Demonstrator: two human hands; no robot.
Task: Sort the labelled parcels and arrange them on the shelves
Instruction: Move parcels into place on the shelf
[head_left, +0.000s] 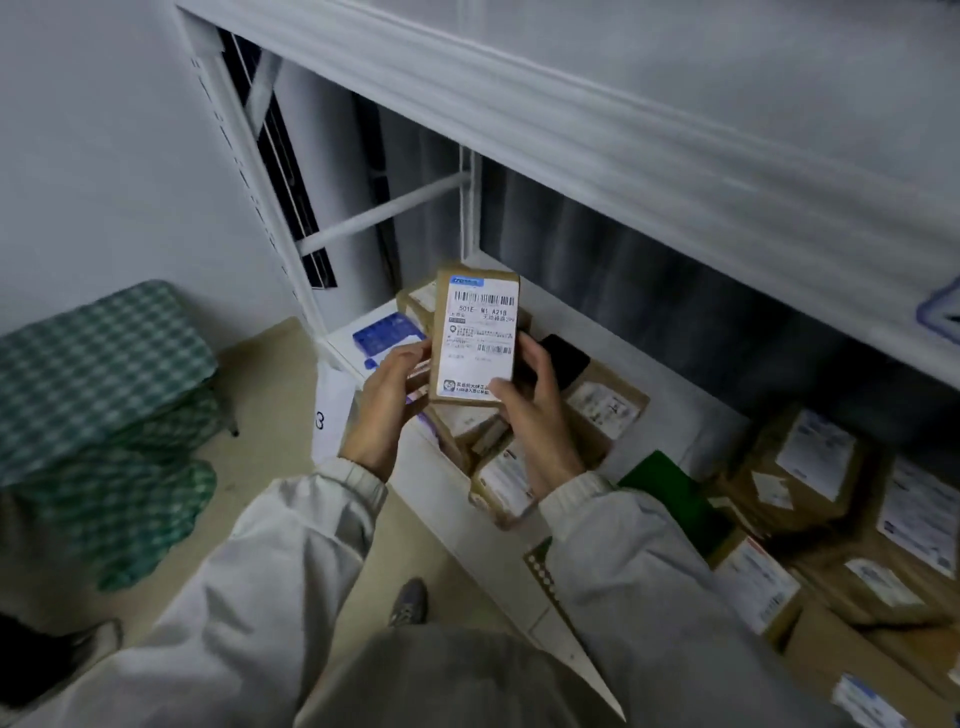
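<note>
I hold a small brown cardboard parcel (477, 335) upright above the lower shelf, its white barcode label facing me. My left hand (385, 397) grips its left edge and my right hand (530, 400) grips its right edge and lower corner, thumb on the label. Beneath it, several labelled brown parcels (597, 410) lie piled on the white lower shelf (441, 483). More brown boxes (815, 467) crowd the shelf to the right. A blue and white packet (387, 335) lies at the shelf's far left end.
The white upper shelf board (623, 130) overhangs the lower one. A green flat item (670, 493) lies among the boxes. A stack of green checked cushions (104, 395) stands on the floor at left. A white sheet marked 3 (330, 415) hangs on the shelf's end.
</note>
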